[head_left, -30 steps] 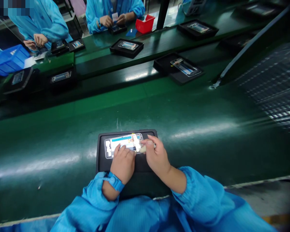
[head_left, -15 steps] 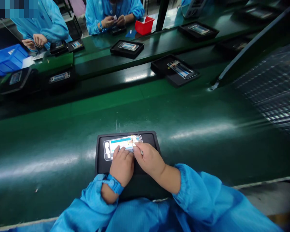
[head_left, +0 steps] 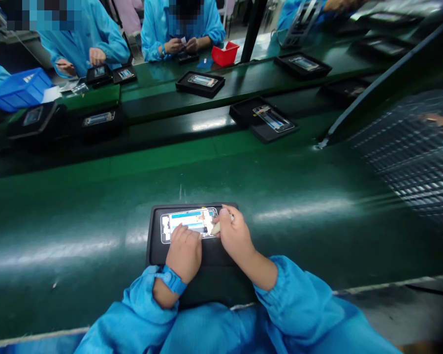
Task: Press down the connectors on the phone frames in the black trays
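Note:
An opened phone body [head_left: 184, 216], with a white rim, blue strips and bare inner parts, lies in a shallow black tray [head_left: 153, 250] in front of me. My left hand [head_left: 185, 250] rests over the phone's near edge, fingers stretched out and lying on it; a blue strap circles that wrist. In my right hand [head_left: 236, 233] is a short cream-coloured stick [head_left: 216, 228], pinched between thumb and fingers. Its tip is at the right end of the phone, close to the small circuit parts. The exact contact of the tip is too small to make out.
Beyond the green bench [head_left: 96, 196] runs a dark line holding several black trays with phone bodies, such as one tray [head_left: 239, 109]. Co-workers in blue sit opposite. A blue bin [head_left: 20, 93], a red bin [head_left: 225, 56] and a slanted metal post [head_left: 376, 83] stand around.
My right hand has moved right and turned, so the cream stick shows more. My left hand stays on the phone. The camera view has shifted slightly.

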Motion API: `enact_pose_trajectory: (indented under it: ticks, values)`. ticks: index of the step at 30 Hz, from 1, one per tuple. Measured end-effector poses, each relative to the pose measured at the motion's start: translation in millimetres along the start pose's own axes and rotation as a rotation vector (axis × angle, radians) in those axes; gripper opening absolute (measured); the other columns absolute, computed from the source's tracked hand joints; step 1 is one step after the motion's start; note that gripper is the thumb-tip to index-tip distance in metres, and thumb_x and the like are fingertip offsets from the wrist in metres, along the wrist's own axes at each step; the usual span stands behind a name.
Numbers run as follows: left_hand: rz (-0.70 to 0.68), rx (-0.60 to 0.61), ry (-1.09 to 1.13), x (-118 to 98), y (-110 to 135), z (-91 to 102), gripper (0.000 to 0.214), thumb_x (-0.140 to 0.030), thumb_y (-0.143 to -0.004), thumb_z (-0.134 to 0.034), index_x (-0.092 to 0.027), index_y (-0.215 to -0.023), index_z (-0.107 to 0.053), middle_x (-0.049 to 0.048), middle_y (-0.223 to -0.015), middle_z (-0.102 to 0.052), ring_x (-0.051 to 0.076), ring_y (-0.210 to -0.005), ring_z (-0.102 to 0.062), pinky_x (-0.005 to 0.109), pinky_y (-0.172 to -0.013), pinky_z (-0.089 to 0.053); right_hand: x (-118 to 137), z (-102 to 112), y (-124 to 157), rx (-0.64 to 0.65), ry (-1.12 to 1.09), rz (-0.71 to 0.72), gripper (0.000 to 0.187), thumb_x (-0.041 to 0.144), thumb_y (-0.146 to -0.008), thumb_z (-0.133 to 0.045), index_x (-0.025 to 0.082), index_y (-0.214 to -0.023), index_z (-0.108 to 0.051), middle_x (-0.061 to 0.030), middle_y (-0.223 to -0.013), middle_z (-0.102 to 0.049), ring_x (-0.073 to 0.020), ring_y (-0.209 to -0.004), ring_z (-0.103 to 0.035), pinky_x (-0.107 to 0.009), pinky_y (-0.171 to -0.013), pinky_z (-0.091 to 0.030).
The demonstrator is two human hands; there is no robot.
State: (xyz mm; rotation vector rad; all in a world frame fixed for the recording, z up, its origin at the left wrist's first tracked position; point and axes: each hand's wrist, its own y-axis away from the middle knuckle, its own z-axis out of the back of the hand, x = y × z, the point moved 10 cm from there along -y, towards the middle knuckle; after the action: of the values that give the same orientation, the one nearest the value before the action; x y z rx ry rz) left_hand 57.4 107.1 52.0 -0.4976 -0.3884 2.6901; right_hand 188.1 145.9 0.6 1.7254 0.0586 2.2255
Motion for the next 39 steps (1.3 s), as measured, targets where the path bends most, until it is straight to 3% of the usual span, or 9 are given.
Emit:
enact_pose_trajectory:
  ticks: [10, 15, 22, 30, 36, 39]
  values:
    - [0.129, 0.023, -0.076, 23.5, -2.0, -0.6, 0.021, -0.019, -0.083, -0.041, -0.016, -0.091, -0.060, 0.0046, -0.082, -0.062, 0.025, -0.094, -0.049, 0.046, -0.092, -0.036, -6.7, -2.8, -1.2, 0.017, -0.035, -0.043, 0.052, 0.058, -0.079, -0.035, 0.016, -0.106, -0.050, -0.0034, -0.073, -0.064, -0.0115, -0.043, -0.052, -0.027, -0.048, -0.046]
    - [0.159, 0.105, -0.148, 35.5, -7.7, -4.6, 0.023, -0.021, -0.083, -0.041, -0.017, -0.094, -0.061, 0.0050, -0.089, -0.062, 0.026, -0.099, -0.047, 0.045, -0.093, -0.034, -6.7, -2.9, -2.9, 0.023, -0.017, -0.031, 0.051, 0.056, -0.079, -0.036, 0.016, -0.106, -0.051, -0.0053, -0.074, -0.065, -0.0152, -0.053, -0.057, -0.029, -0.053, -0.046]
    - [0.175, 0.234, -0.207, 27.5, -27.2, -21.1, 0.031, -0.030, -0.081, -0.048, -0.023, -0.110, -0.056, 0.0073, -0.097, -0.057, 0.032, -0.109, -0.041, 0.051, -0.095, -0.030, -3.2, -3.2, -2.1, 0.045, 0.022, -0.013, 0.050, 0.056, -0.080, -0.035, 0.017, -0.105, -0.052, -0.0066, -0.076, -0.066, -0.0178, -0.061, -0.060, -0.031, -0.057, -0.047]
    - [0.233, 0.269, -0.098, 35.7, -30.5, -27.8, 0.021, -0.031, -0.079, -0.050, -0.030, -0.094, -0.065, 0.0058, -0.095, -0.054, 0.032, -0.111, -0.038, 0.053, -0.097, -0.027, -6.7, -6.7, -2.4, 0.076, 0.021, -0.039, 0.048, 0.056, -0.079, -0.036, 0.018, -0.104, -0.052, -0.0056, -0.076, -0.066, -0.0184, -0.062, -0.060, -0.031, -0.058, -0.047]
    - [0.194, 0.357, -0.005, 38.3, -32.8, -29.5, 0.019, -0.025, -0.083, -0.045, -0.022, -0.080, -0.064, 0.0030, -0.085, -0.057, 0.022, -0.097, -0.049, 0.049, -0.099, -0.023, -6.9, -6.4, -1.1, 0.071, 0.005, -0.044, 0.047, 0.056, -0.080, -0.036, 0.019, -0.105, -0.052, -0.0048, -0.075, -0.066, -0.0175, -0.063, -0.060, -0.030, -0.058, -0.047]
    - [0.194, 0.354, -0.016, 37.9, -34.8, -28.5, 0.018, -0.023, -0.082, -0.045, -0.021, -0.075, -0.062, 0.0026, -0.082, -0.058, 0.023, -0.098, -0.048, 0.049, -0.098, -0.023, -6.4, -6.0, -0.6, 0.068, 0.014, -0.054, 0.048, 0.057, -0.079, -0.036, 0.019, -0.104, -0.052, -0.0048, -0.075, -0.065, -0.0177, -0.064, -0.060, -0.030, -0.058, -0.047]
